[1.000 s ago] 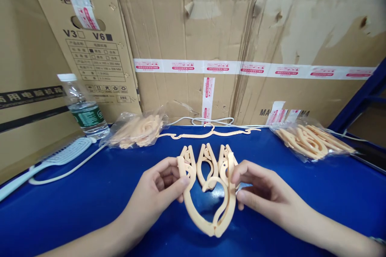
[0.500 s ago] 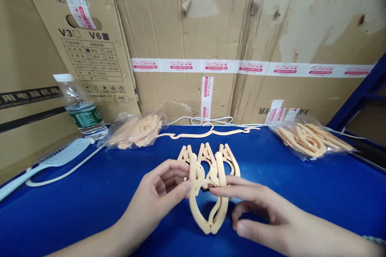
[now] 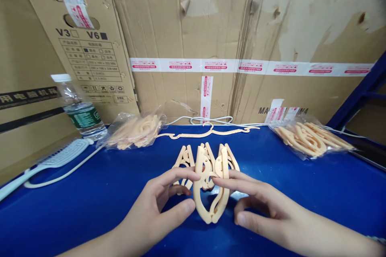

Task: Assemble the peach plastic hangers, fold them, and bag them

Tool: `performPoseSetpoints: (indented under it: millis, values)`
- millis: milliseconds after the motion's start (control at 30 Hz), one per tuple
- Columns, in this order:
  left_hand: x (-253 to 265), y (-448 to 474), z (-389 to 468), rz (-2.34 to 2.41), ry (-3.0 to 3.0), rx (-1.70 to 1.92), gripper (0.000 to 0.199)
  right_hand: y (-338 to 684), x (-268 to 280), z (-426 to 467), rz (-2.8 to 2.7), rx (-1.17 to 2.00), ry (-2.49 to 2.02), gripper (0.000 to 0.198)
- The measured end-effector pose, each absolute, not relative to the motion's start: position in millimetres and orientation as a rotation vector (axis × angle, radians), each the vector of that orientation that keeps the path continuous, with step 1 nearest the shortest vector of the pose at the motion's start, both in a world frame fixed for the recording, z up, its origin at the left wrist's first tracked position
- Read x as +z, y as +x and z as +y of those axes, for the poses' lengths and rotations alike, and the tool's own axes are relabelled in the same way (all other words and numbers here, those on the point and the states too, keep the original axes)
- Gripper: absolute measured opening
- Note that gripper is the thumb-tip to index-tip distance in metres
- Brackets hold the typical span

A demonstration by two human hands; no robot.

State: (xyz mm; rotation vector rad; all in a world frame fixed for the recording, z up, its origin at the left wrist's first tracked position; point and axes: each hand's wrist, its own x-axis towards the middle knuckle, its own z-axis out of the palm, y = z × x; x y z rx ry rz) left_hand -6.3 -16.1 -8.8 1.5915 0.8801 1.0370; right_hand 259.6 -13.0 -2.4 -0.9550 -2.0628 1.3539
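Note:
A beige folding clothes hanger (image 3: 225, 192), folded into a narrow V with its joint towards me, is between my hands. My left hand (image 3: 164, 196) touches its left arm with index finger and thumb, which are spread apart. My right hand (image 3: 265, 204) has fingers about the right arm, the index fingertip on the near face; its thumb stands clear below. Behind lie several folded hangers in a row: the left one (image 3: 183, 164), a middle one partly hidden by the held hanger, and the right one (image 3: 232, 156). An unfolded hanger (image 3: 196, 134) lies farther back.
Plastic bags of hangers lie at the back left (image 3: 135, 130) and back right (image 3: 310, 138). A water bottle (image 3: 83, 114) and a pale blue hairbrush (image 3: 64, 154) are on the left. A white cable (image 3: 208, 120) runs along the cardboard (image 3: 181, 96) behind the blue table (image 3: 120, 176).
The held hanger has moved slightly away from me and to the right, closer to the row. My left thumb and index finger have spread farther apart along its left arm.

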Motion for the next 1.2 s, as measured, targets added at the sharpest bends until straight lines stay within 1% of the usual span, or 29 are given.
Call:
performPoseSetpoints:
  millis: [233, 400, 700, 900, 1033, 1200]
  values:
    - [-8, -9, -18, 0.87, 1.609, 0.979, 0.032, 263, -4, -15, -2.077, 1.318, -0.99, 0.051]
    - [-4, -9, -23, 0.852, 1.594, 0.952, 0.036, 262, -3, -14, -2.04, 1.364, -1.037, 0.052]
    - [-7, -7, -17, 0.609, 1.582, 0.839, 0.04, 259, 9, -16, -2.126, 1.416, -0.962, 0.056]
    - [-11, -8, -16, 0.564, 1.5, 0.858, 0.044, 260, 11, -15, -2.129, 1.447, -0.948, 0.059]
    - [-14, -9, -14, 0.572, 1.469, 0.88, 0.046, 262, 9, -14, -2.157, 1.383, -0.96, 0.062]
    - [-13, -9, -16, 0.563, 1.464, 0.863, 0.045, 264, 15, -14, -2.269, 1.328, -0.964, 0.057]
